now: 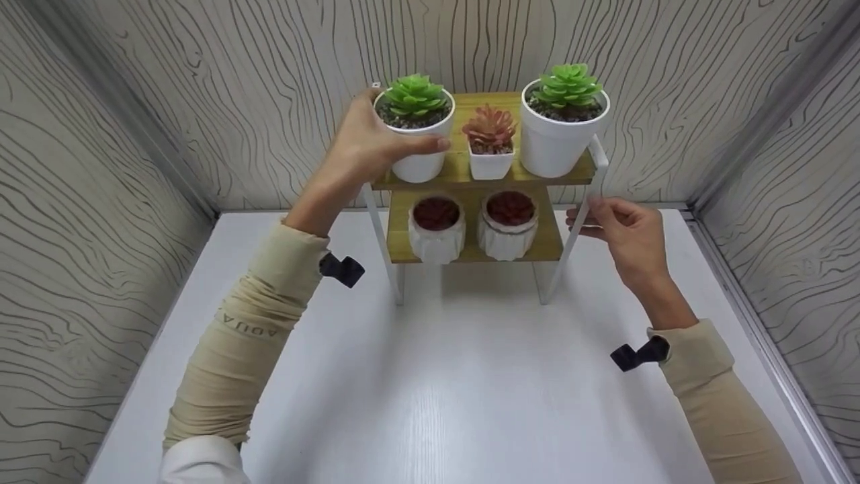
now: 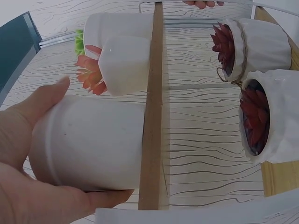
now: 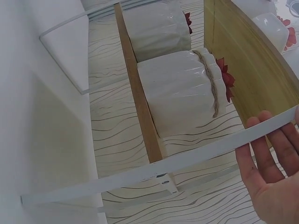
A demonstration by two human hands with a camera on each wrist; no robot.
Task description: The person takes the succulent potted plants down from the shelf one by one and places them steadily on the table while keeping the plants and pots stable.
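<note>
In the head view a two-tier plant stand (image 1: 477,184) with wooden boards and white metal legs holds potted succulents. My left hand (image 1: 369,138) grips the white round pot (image 1: 420,161) at the top left, its thumb across the front. A green succulent (image 1: 414,97) grows in that pot, which sits on the upper board (image 2: 152,121). At the stand's right side, my right hand (image 1: 631,232) holds the white leg (image 3: 205,151). Its fingers (image 3: 268,161) pass behind the leg in the right wrist view, and the thumb is mostly out of frame.
Beside the gripped pot stand a small square pot (image 1: 491,166) with a reddish succulent and another white pot (image 1: 557,144) with a green one. Two ribbed white pots (image 1: 437,242) with dark red succulents occupy the lower board. A wood-grain panel (image 1: 302,54) rises behind the white table (image 1: 430,403).
</note>
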